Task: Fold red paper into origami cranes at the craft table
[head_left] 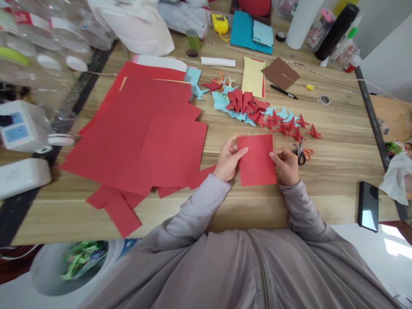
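Observation:
A small rectangular sheet of red paper (pixel 257 165) is held up between my hands above the table's front part. My left hand (pixel 229 159) pinches its left edge, thumb on the face toward me. On the opposite edge my right hand (pixel 286 165) grips it between thumb and fingers. Just right of that hand lie scissors (pixel 301 153) with black and orange handles. Beyond the sheet spreads a row of folded red paper cranes (pixel 291 124) mixed with light blue ones (pixel 283 113). Large red paper sheets (pixel 128 124) are piled to the left of my left hand.
Yellow paper (pixel 253 77), brown paper (pixel 281 74) and a black pen (pixel 283 91) lie farther back. A phone (pixel 368 206) rests at the right front edge. Plastic bottles (pixel 61 86) crowd the left side. Below the table's left front stands a bin (pixel 48 268) with green scraps.

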{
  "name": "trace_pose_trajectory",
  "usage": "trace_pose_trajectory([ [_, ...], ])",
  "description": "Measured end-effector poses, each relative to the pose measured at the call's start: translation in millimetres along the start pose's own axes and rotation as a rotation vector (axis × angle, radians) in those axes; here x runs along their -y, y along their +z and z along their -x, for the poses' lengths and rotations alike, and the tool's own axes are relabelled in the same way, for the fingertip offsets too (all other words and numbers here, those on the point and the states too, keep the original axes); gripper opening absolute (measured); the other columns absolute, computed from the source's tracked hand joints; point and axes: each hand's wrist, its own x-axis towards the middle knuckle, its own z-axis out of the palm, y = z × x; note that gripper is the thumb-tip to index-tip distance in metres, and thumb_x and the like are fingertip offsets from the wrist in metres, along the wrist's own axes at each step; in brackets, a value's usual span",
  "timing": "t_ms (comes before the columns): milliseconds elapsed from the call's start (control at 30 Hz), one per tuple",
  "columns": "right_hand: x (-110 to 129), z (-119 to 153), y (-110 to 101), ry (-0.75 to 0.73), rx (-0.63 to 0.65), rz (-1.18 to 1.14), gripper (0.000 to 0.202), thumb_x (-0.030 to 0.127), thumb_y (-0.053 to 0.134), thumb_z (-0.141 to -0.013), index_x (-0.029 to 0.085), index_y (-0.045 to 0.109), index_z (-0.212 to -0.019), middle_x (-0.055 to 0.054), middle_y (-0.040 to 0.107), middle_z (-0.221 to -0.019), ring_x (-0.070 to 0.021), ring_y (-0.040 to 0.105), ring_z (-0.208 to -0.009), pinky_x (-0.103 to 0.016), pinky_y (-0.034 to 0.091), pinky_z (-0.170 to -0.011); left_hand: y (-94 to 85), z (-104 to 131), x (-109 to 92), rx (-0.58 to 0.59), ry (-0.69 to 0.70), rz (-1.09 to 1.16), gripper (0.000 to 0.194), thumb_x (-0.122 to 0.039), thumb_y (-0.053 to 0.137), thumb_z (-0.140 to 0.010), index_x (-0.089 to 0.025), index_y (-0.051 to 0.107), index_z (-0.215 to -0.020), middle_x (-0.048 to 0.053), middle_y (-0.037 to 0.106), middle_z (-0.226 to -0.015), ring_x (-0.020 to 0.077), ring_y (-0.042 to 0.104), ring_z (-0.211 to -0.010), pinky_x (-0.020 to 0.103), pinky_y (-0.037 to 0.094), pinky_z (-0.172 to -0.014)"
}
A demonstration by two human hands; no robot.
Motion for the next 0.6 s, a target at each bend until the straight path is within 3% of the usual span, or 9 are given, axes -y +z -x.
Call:
trace_pose_trajectory([
  [100,-0.7,-1.5,-2.9,-0.018,-0.066,0.025,0.029,0.043,0.074,-0.066,0.019,0.058,-0.062,0.005,0.052,-0.05,-0.0079,0.042,-0.046,-0.022,0.031,-0.045,-5.0,-3.4,-1.1,-0.03,-0.012,-0.028,0.049,-0.035,0.078,-0.062,-0.023,0.057,-0.105,-0.004,0.063,-0.067,0.01,0.057,-0.051,0.022,0.046,-0.049],
  [167,-0.8,-1.8,-3.5,-0.011,-0.067,0.012,0.03,0.045,0.073,-0.066,0.019,0.058,-0.064,0.005,0.054,-0.052,-0.008,0.042,-0.047,-0.022,0.031,-0.045,-7.9,-5.4,-0.2,-0.061,0.032,-0.075,0.044,-0.036,0.078,-0.062,-0.021,0.059,-0.099,-0.006,0.061,-0.06,0.0083,0.053,-0.045,0.021,0.043,-0.045],
  [300,-2.0,-1.4,-1.6,-0.005,-0.041,-0.013,0.031,0.047,0.072,-0.067,0.019,0.057,-0.066,0.005,0.053,-0.054,-0.0077,0.042,-0.048,-0.022,0.031,-0.046,-9.3,-6.1,2.4,-0.117,0.126,-0.093,0.041,-0.032,0.079,-0.06,-0.018,0.061,-0.094,-0.005,0.064,-0.059,0.0084,0.057,-0.048,0.022,0.048,-0.052],
  [467,-4.6,-2.6,-0.4,-0.078,-0.082,-0.035,0.034,0.045,0.071,-0.07,0.019,0.051,-0.062,0.007,0.043,-0.052,-0.0058,0.036,-0.048,-0.02,0.029,-0.046,-6.4,-2.4,0.5,0.008,0.064,-0.056,0.051,-0.024,0.083,-0.053,-0.017,0.062,-0.098,-0.001,0.07,-0.068,0.0146,0.066,-0.062,0.028,0.055,-0.063],
  [600,-5.2,-2.9,-2.5,-0.057,-0.041,-0.126,0.031,0.044,0.067,-0.076,0.019,0.05,-0.065,0.007,0.048,-0.052,-0.0061,0.041,-0.045,-0.02,0.032,-0.044,-8.3,-3.5,-2.3,-0.063,0.144,-0.036,0.043,-0.022,0.083,-0.053,-0.017,0.065,-0.091,0.003,0.073,-0.079,0.0165,0.069,-0.073,0.031,0.056,-0.074],
])
